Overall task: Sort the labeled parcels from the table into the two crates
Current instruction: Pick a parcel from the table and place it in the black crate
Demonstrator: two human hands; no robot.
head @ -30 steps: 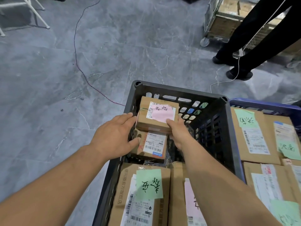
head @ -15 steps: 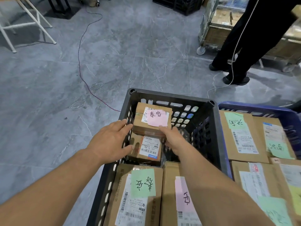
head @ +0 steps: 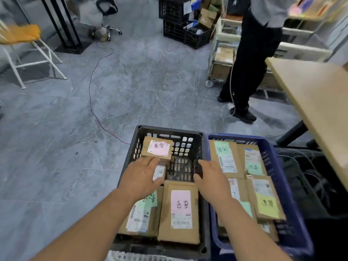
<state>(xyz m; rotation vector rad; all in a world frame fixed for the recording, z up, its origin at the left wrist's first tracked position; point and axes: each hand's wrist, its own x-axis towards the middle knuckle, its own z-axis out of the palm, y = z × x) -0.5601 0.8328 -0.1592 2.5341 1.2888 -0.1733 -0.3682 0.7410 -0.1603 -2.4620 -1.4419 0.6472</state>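
Observation:
A black crate (head: 202, 146) and a blue crate (head: 271, 155) stand side by side on the floor, both holding cardboard parcels. In the black crate's far left corner a small parcel with a pink label (head: 157, 148) lies on top of another parcel. My left hand (head: 140, 178) hovers just in front of it with relaxed fingers, holding nothing. My right hand (head: 211, 180) is over the wall between the crates, fingers loose and empty. A larger parcel with a pink label (head: 179, 210) lies below my hands, beside one with a green label (head: 145, 211).
A wooden table (head: 320, 102) juts in at the right. A person in black trousers (head: 246, 72) stands beyond the crates by a wheeled cart (head: 220, 66). A red cable (head: 94, 102) runs across the grey floor. A white chair (head: 24, 51) and stacked black crates (head: 180, 21) stand farther back.
Both hands have let go of the small pink-labelled parcel and drawn back; it stays in the black crate's far corner. My right hand moved right. The view has tilted up.

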